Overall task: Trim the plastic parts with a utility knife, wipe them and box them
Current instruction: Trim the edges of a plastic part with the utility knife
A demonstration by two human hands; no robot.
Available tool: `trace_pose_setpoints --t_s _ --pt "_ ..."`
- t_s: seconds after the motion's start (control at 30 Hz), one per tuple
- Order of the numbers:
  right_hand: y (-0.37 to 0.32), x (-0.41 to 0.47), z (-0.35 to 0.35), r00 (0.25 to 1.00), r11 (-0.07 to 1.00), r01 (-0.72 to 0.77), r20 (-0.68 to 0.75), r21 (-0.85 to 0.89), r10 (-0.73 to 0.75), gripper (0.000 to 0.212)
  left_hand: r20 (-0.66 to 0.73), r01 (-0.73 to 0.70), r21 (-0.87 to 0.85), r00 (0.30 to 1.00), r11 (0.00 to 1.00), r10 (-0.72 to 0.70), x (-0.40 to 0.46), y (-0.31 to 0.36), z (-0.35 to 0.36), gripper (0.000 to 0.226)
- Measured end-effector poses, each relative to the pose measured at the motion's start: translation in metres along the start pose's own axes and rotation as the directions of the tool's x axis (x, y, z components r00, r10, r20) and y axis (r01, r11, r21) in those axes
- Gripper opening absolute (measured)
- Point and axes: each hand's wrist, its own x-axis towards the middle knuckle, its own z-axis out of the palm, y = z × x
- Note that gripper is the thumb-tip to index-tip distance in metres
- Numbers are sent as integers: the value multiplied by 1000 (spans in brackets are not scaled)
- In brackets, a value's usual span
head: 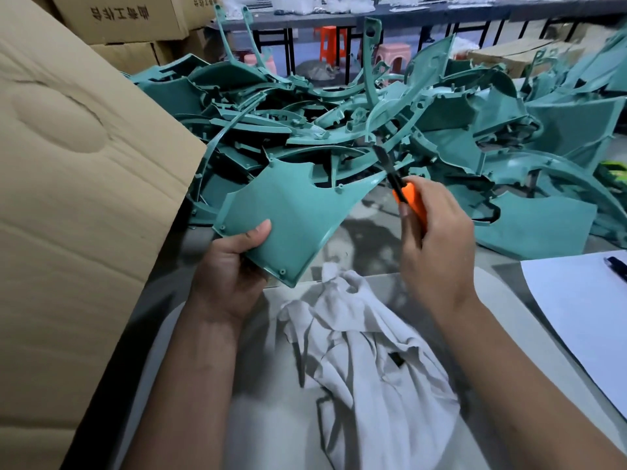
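Panel (288, 212) first: we hold this teal part in the air above the rag (366, 340), its long axis running from the near corner by our left hand (234, 262) up and away to a thin tip on the right. That tip ends just beside the knife (403, 191), and the coming cut turns on this, we judge: the blade must meet the panel's upper edge near the tip. Our left hand is clamped on the panel's near left corner, thumb on its face. Our right hand (437, 239) is closed round the knife's orange handle, dark blade pointing up and away over the panel's tip; whether it touches the plastic we cannot tell. So the right hand is nearer the working end. Beyond the panel lies the pile (390, 106) of untrimmed parts; left of the panel stands the box (84, 184).
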Motion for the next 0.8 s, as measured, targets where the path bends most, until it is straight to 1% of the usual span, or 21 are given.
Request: trace_pose_setpoints --t_s 0.13,0.2,0.27,0.37,0.4,0.47,0.57,0.63,0.7,0.73,0.8 --pt "-11 -5 2 979 981 148 121 123 -162 29 -58 -5 -68 998 998 1 1 -4 5 32" --pt "-16 -7 3 956 962 195 182 190 -230 28 -68 -10 -125 998 992 2 2 -5 7 32" --pt "-19 -10 4 933 947 228 227 228 -279 26 -76 -16 -165 997 986 3 3 -5 8 36" --pt "-21 -12 4 901 925 262 273 273 -336 24 -64 -12 -213 998 977 -2 4 -4 9 50" --pt "-21 -12 4 894 921 264 285 285 -344 23 -58 -11 -224 998 975 -2 4 -3 9 52" --pt "-20 -11 3 880 914 264 311 309 -359 23 -50 -6 -252 999 968 -7 4 -3 8 48" --pt "-19 -11 1 833 897 275 379 346 -402 23 -46 -4 -301 999 953 -11 5 -2 6 32" --pt "-17 -10 0 785 896 308 448 318 -429 23 -54 -22 -298 999 954 6 5 0 5 26" --pt "-19 -11 0 740 895 357 504 267 -446 23 -59 -45 -343 998 938 26 6 2 3 29" --pt "-20 -12 1 753 901 326 498 288 -431 23 -56 -62 -350 997 935 45 6 3 2 34" --pt "-23 -12 -1 840 897 200 402 394 -364 22 -38 -101 -321 995 942 94 6 3 2 44"
